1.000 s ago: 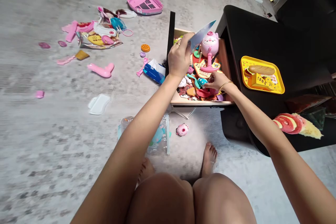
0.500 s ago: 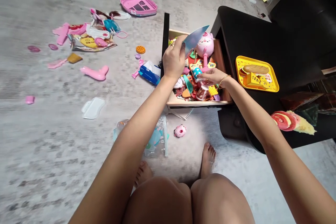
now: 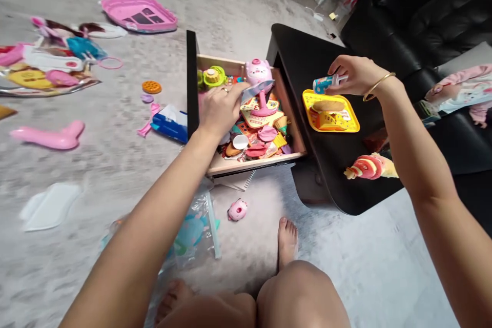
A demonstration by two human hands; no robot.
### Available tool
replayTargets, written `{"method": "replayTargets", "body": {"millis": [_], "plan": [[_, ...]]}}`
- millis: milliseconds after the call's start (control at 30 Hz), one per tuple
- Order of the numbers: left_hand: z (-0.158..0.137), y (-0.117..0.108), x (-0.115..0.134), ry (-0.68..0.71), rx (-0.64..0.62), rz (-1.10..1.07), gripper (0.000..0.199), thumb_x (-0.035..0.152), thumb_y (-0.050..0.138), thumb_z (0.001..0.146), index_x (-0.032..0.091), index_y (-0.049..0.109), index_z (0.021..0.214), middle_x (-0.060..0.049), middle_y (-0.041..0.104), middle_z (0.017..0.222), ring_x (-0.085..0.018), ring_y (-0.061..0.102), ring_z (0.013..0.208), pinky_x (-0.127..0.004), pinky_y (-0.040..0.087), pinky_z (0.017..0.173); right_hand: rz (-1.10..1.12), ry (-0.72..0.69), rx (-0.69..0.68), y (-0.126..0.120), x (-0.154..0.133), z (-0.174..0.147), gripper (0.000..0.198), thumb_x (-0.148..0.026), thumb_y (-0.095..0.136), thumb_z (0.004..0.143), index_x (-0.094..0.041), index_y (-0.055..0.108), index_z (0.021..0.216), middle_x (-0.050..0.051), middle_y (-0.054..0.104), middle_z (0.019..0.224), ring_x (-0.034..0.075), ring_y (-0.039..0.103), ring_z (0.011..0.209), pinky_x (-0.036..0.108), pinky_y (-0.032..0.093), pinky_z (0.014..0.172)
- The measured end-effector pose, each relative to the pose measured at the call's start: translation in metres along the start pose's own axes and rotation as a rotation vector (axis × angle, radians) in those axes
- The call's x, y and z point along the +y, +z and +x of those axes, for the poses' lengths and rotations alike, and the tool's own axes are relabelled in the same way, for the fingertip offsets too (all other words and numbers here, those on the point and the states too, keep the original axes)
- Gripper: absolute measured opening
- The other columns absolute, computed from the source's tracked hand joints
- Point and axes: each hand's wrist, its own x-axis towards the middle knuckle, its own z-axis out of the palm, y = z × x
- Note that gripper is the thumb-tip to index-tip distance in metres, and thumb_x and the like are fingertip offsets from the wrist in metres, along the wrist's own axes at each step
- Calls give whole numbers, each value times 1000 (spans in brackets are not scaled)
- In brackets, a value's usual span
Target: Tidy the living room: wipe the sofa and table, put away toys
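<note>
A small toy bottle (image 3: pixel 326 82) is pinched in the right hand (image 3: pixel 355 75) above the yellow tray (image 3: pixel 348 124), a toy knife (image 3: pixel 257 90) is gripped by the left hand (image 3: pixel 218 110) over the drawer (image 3: pixel 246 163), and the bottle could be tipped off the crowded tray.

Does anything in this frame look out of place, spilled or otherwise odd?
Yes. Toys lie scattered over the grey carpet, among them a pink tray and a small pink pig toy. The open drawer is crammed with jumbled toy pieces, and a toy ice-cream cone lies on its side.
</note>
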Motion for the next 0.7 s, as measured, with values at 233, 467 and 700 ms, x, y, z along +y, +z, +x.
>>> {"method": "replayTargets", "body": {"millis": [233, 467, 700], "plan": [[0, 1, -2, 30, 29, 24, 37, 24, 44, 91, 33, 67, 118, -6, 76, 107, -27, 70, 104, -37, 53, 89, -290, 127, -74, 13, 30, 51, 33, -48, 83, 72, -18, 72, 70, 6, 72, 78, 27, 69, 101, 35, 51, 89], [-1, 0, -4, -18, 45, 87, 41, 19, 42, 93, 24, 66, 126, -9, 75, 112, -26, 70, 107, -35, 51, 94, -544, 207, -144, 48, 14, 64, 62, -71, 63, 80, -12, 77, 96, 17, 75, 99, 33, 68, 105, 44, 47, 95], [-1, 0, -7, -50, 81, 20, 37, 20, 44, 96, 25, 65, 125, -7, 74, 114, -24, 69, 109, -33, 50, 96, -562, 178, -151, 50, 20, 67, 60, -66, 52, 92, -12, 77, 101, 16, 74, 97, 33, 67, 106, 60, 34, 107]]}}
